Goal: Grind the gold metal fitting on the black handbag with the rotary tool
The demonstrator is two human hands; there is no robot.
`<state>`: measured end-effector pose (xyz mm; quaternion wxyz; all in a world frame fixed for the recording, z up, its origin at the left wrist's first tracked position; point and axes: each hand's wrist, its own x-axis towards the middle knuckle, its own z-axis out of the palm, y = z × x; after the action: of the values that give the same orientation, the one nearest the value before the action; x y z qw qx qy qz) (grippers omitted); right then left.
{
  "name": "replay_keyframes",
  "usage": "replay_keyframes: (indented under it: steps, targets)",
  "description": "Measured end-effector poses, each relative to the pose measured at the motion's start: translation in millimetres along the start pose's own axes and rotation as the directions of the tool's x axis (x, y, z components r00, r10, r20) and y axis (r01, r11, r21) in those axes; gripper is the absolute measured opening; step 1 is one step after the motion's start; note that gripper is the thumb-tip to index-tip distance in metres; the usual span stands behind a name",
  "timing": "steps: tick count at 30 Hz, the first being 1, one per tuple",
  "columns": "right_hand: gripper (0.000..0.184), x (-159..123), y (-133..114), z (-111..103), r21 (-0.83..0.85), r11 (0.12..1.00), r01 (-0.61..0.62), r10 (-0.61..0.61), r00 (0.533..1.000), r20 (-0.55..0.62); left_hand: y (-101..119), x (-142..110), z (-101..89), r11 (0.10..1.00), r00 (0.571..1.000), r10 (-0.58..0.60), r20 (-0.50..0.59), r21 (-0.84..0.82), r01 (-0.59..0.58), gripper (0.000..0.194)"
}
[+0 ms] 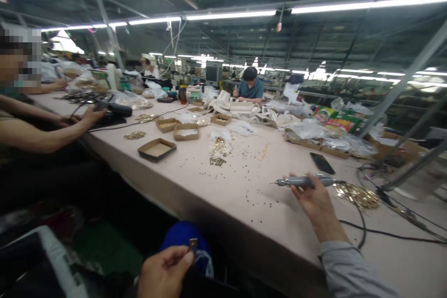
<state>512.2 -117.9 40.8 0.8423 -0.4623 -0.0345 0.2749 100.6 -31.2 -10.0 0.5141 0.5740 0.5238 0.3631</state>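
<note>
My left hand (164, 270), low in front of the table edge, pinches a small brass-coloured metal plate (193, 244) between thumb and finger. Over the table's right side, my right hand (314, 198) is wrapped round a grey electric screwdriver (303, 181), its thin bit pointing left. A cord runs from its back end. Many tiny dark screws (247, 172) lie scattered to the left of the bit. Just behind my right hand is a heap of gold-coloured metal pieces (356, 195). Farther back, an open plastic bag (220, 143) of gold pieces lies beside several darker metal pieces (217, 161).
Cardboard trays (157, 150) stand left of centre on the pale table (195, 174). A black phone (321, 163) lies at right, near cables and a metal post (407, 74). One co-worker (45, 125) works at far left, another (250, 86) across the table.
</note>
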Motion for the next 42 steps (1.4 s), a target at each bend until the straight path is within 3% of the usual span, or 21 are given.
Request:
replay_keyframes:
  steps: [2, 6, 10, 14, 23, 42]
  targets:
    - [0.016, -26, -6, 6, -0.030, 1.000, 0.002, -0.001, 1.000, 0.014, 4, -5, 8.5, 1.000, 0.988, 0.008, 0.156, -0.008, -0.007, 0.040]
    - [0.018, -85, -6, 18, -0.095, 0.995, 0.016, -0.012, 0.999, 0.047, 13, -13, 26.7, 0.999, 0.982, 0.012, 0.187, -0.041, -0.004, 0.028]
    - [0.026, -140, 21, 25, -0.132, 0.991, -0.014, 0.026, 0.996, 0.088, 12, -23, 39.4, 0.998, 0.974, -0.002, 0.226, -0.064, 0.017, 0.024]
    - [0.033, -168, 53, 27, -0.132, 0.989, -0.063, 0.076, 0.992, 0.102, 12, -30, 43.8, 0.999, 0.966, -0.008, 0.258, -0.049, 0.021, 0.014]
    - [0.045, -190, 71, 32, -0.164, 0.986, -0.031, 0.052, 0.990, 0.129, 18, -34, 42.6, 0.999, 0.969, -0.029, 0.246, -0.018, 0.034, 0.010]
    - [0.044, -186, 79, 32, -0.177, 0.984, -0.025, 0.053, 0.987, 0.153, 19, -31, 39.7, 1.000, 0.975, -0.013, 0.221, 0.001, 0.013, 0.011]
